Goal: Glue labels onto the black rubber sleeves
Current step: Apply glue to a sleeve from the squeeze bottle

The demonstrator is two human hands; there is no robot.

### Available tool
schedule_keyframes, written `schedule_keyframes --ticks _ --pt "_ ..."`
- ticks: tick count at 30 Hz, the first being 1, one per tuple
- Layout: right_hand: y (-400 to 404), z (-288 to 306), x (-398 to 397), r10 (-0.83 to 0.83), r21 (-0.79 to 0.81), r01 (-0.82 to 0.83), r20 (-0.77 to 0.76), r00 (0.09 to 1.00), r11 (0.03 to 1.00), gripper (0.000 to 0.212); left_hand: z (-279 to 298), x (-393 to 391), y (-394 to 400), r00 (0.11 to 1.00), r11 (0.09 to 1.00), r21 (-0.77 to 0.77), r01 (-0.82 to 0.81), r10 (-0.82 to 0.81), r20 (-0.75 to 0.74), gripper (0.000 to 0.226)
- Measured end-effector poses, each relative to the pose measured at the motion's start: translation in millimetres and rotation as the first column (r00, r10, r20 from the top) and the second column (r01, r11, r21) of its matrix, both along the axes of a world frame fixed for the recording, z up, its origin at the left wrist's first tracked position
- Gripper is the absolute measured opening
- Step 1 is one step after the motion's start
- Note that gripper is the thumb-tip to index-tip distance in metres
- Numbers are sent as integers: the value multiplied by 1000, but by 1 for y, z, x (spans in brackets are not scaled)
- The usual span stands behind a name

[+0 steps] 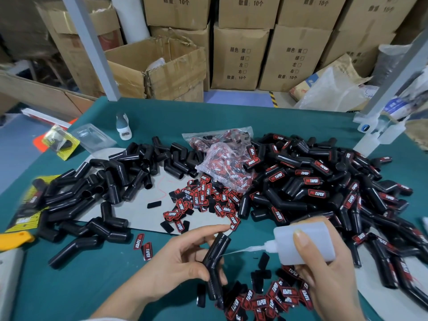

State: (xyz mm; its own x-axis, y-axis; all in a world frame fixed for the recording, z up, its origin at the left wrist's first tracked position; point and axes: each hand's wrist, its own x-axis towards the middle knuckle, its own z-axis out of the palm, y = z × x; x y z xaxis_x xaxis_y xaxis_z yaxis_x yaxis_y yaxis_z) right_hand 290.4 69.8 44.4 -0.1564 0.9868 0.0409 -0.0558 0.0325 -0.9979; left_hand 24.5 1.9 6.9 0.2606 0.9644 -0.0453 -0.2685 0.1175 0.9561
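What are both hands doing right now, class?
Left hand: holding a black rubber sleeve.
Right hand: gripping the glue bottle, nozzle toward the sleeve.

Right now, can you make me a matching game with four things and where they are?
Things:
1. glue bottle
2. bent black sleeve
3. labelled sleeves pile
4. plain sleeves pile

Places:
A. table's left side
B. held in the left hand
C. table's right side
D. held in the right hand

Pairs: 1-D, 2-B, 3-C, 4-A
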Motion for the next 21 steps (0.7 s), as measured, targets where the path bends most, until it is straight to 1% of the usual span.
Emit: schedule_keyframes --ticks 4,8,12,15,19,21 --pt "2 -1 2 -19 -12 19 -14 1000 1000 70 -1 -1 0 1000 1000 -5 -4 4 -2 78" --pt "1 -1 2 -5 -7 5 22 1000 1000 69 -2 -1 -1 1000 1000 -1 -16 16 -11 77" --pt "1 -2 2 -15 -26 15 -13 1000 1000 69 -2 -2 0 999 1000 13 -6 7 -36 77" --pt "0 -1 2 -13 -23 13 10 1000 1000 69 -1 -1 0 999 1000 19 -4 4 -33 77" --pt "2 0 1 -30 -21 28 -74 997 999 69 -1 -1 1 1000 1000 19 3 -3 -23 76" --pt "1 1 0 -19 -15 17 -82 996 1000 71 -1 -1 0 1000 1000 12 4 -4 -26 77"
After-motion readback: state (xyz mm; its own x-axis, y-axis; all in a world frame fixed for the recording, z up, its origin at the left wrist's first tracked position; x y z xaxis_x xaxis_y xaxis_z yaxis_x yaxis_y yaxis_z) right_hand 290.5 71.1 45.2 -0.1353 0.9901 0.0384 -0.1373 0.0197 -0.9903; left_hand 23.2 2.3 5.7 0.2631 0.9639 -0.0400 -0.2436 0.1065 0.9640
